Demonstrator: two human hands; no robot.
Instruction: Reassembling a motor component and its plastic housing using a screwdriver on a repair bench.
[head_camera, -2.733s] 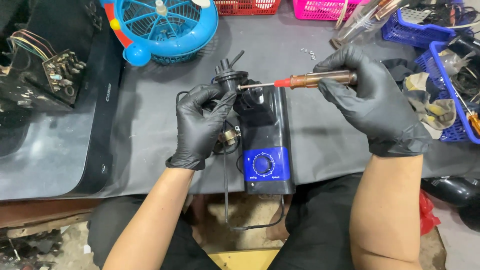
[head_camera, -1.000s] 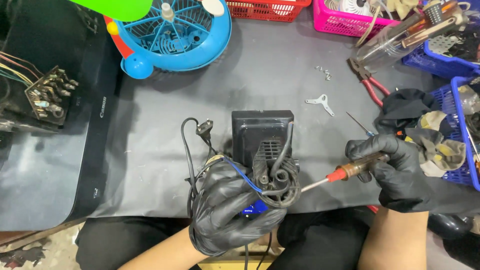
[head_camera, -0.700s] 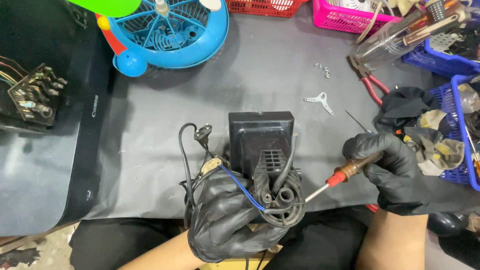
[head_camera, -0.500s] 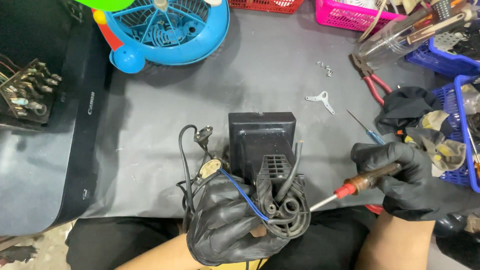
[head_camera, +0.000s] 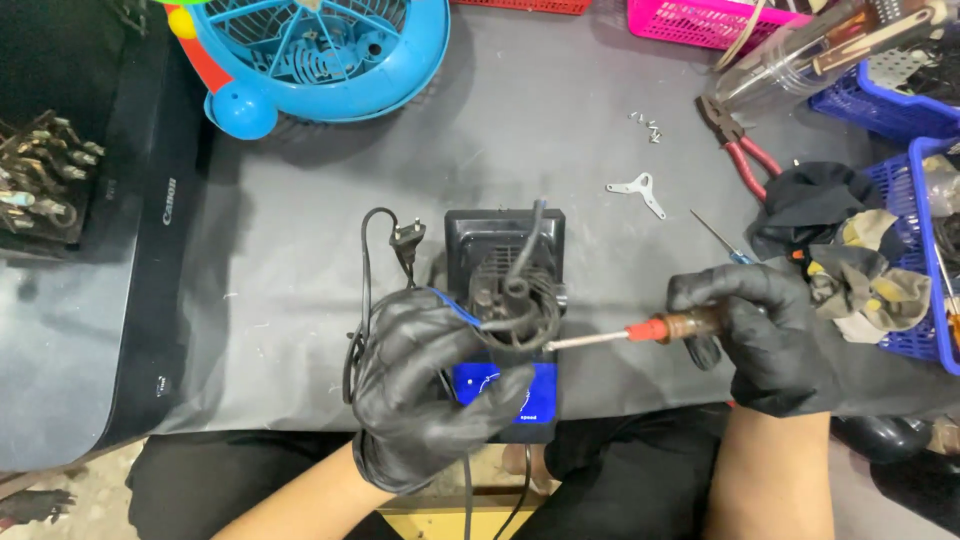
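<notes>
Our left hand (head_camera: 425, 395) grips the black box (head_camera: 505, 300) near the surface's near edge, while our right hand (head_camera: 775, 335), fingers clamped on the screwdriver (head_camera: 640, 328), points its shaft leftward at the box.

We can't see the screwdriver (head_camera: 640, 331) tip, it's buried in the coiled cable (head_camera: 520, 310) on the black and blue unit (head_camera: 505, 300). The left hand (head_camera: 425, 390) covers that unit's near left side. The blue fan (head_camera: 320, 50) and pink basket (head_camera: 715, 18) get chopped by the top edge.
</notes>
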